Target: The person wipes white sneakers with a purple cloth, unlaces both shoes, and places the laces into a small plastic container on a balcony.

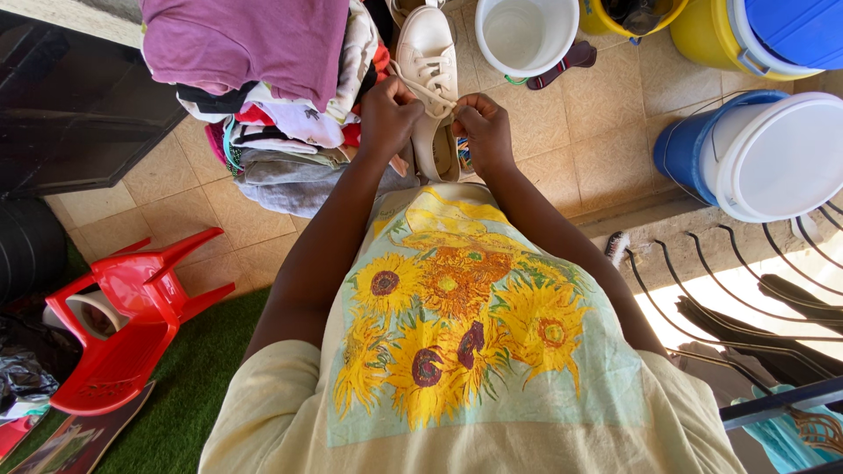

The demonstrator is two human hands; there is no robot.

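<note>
Now both hands (436, 118) pinch white shoe (432, 66) laces (432, 90).

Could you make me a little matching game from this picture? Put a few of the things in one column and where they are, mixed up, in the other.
Things:
1. white shoe
2. red plastic chair
3. white empty bucket
4. pile of clothes

Places:
A. tipped over at the edge of the green mat
B. on the tiles just beyond the shoe
C. its laces held by the left hand and right hand
D. heaped beside the left hand

Pairs: 1-C, 2-A, 3-B, 4-D
</note>
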